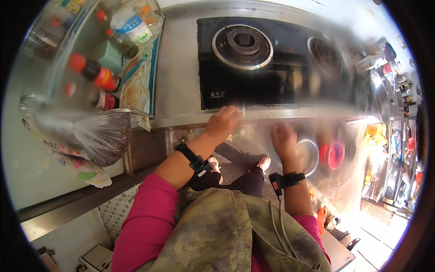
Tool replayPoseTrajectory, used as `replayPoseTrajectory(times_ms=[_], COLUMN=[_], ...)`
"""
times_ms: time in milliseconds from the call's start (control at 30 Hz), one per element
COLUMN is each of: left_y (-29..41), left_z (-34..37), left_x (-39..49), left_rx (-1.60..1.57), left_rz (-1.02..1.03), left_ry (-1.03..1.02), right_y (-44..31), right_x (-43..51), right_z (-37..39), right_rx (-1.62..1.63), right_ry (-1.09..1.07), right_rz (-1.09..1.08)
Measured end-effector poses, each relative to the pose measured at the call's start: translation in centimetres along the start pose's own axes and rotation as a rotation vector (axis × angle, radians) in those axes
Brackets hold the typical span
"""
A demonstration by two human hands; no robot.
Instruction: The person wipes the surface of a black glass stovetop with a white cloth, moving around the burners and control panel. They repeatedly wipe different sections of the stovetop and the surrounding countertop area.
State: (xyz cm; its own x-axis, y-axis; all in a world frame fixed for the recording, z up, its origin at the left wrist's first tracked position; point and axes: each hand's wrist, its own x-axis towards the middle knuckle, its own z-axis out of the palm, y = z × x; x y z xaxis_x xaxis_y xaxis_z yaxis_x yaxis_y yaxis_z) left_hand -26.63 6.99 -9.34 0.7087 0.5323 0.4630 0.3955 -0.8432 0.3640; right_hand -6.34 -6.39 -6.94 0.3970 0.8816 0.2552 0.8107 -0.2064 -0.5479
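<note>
My left hand (223, 123) is at the front edge of the steel counter (176, 78), just below a black glass gas cooktop (238, 86). Its fingers curl in, and a small pale blur shows at the fingertips; whether it is a held thing I cannot tell. My right hand (284, 137) hangs further right, below the counter edge and apart from it, its fingers blurred. On the cooktop, the left burner (243, 41) stands bare in its metal ring, and the right burner (324, 54) looks hazy.
Sauce bottles (105, 78) and a printed food bag (134, 25) stand on the left shelf. A clear plastic bag (108, 139) of dark contents hangs beneath. On the floor sit a metal basin (307, 157) and a red plastic container (334, 155). A steel pan (380, 95) is at right.
</note>
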Motion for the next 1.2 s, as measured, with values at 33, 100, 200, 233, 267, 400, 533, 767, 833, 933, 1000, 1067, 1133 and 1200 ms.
replayPoseTrajectory(times_ms=[33, 100, 200, 233, 267, 400, 533, 767, 833, 933, 1000, 1067, 1133, 1200], left_y=[-0.4, -1.2, -2.5, -2.8, -3.0, -3.2, -2.9, -2.8, -2.7, -2.7, -2.7, -2.8, -2.8, -2.9], left_z=[-0.5, -1.6, -3.9, -4.5, -5.1, -6.1, -6.0, -6.1, -6.1, -6.0, -6.1, -6.1, -6.0, -6.0], left_x=[-0.5, -1.4, -2.9, -3.3, -3.6, -4.1, -4.0, -3.7, -3.6, -3.5, -3.5, -3.5, -3.6, -3.7], left_rx=[-0.009, 0.000, 0.056, 0.071, 0.104, 0.085, 0.057, 0.042, 0.025, 0.010, 0.008, 0.019, 0.006, -0.003], left_rz=[-0.006, -0.043, -0.123, -0.147, -0.168, -0.235, -0.271, -0.306, -0.317, -0.311, -0.309, -0.315, -0.310, -0.307], left_ry=[0.022, 0.052, 0.071, 0.076, 0.072, 0.089, 0.108, 0.123, 0.131, 0.153, 0.158, 0.160, 0.165, 0.169], right_y=[0.2, 0.1, -1.2, -2.0, -2.7, -4.6, -3.9, -1.9, -2.5, -3.1, -3.3, -3.2, -2.9, -2.7], right_x=[0.0, 0.5, 2.7, 3.4, 4.0, 3.2, 2.1, 5.8, 6.2, 6.6, 6.8, 7.0, 7.1, 7.1], right_z=[-0.1, -0.2, 0.9, 1.5, 2.1, 2.9, 2.2, 4.1, 5.1, 5.6, 5.7, 5.7, 5.7, 5.7], right_rx=[-0.004, -0.028, -0.124, -0.167, -0.210, 0.140, 0.266, 0.077, 0.044, -0.005, -0.016, -0.029, -0.032, 0.014], right_ry=[0.076, 0.236, 0.147, 0.133, 0.119, -0.355, -0.101, 0.236, 0.199, 0.218, 0.187, 0.178, 0.162, 0.150], right_rz=[-0.149, -0.394, -0.461, -0.478, -0.496, -0.277, -0.258, -0.251, -0.047, 0.003, 0.033, 0.041, 0.038, 0.073])
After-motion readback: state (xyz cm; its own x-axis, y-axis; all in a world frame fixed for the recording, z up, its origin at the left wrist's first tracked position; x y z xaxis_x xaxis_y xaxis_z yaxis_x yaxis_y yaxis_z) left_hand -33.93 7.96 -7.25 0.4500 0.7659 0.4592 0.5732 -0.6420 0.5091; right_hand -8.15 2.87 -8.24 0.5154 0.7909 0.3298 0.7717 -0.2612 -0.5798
